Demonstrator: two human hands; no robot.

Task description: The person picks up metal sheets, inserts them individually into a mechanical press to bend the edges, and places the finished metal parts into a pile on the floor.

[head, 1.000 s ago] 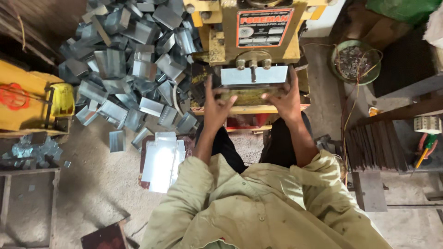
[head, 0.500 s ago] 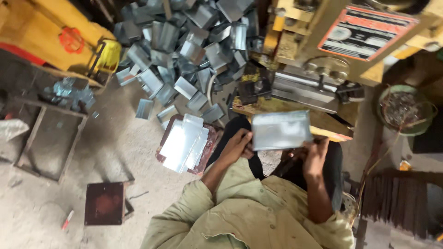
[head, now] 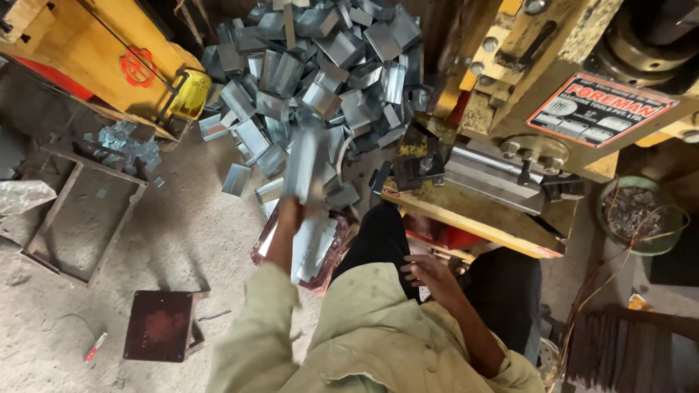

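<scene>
Metal piece [head: 306, 164] above left hand [head: 289, 218], gripped

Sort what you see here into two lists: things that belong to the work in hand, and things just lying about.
In the work: left hand, bent sheet piece in it, flat sheets, pile of bent pieces, press, right hand.

Lying about: stool, metal frame, bowl of scraps, yellow machine.

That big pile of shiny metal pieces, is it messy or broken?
Messy, not broken as far as shows. The bent metal pieces lie jumbled at all angles on the floor, a few strayed from the heap. The left hand holds one blurred piece beside the pile.
</scene>
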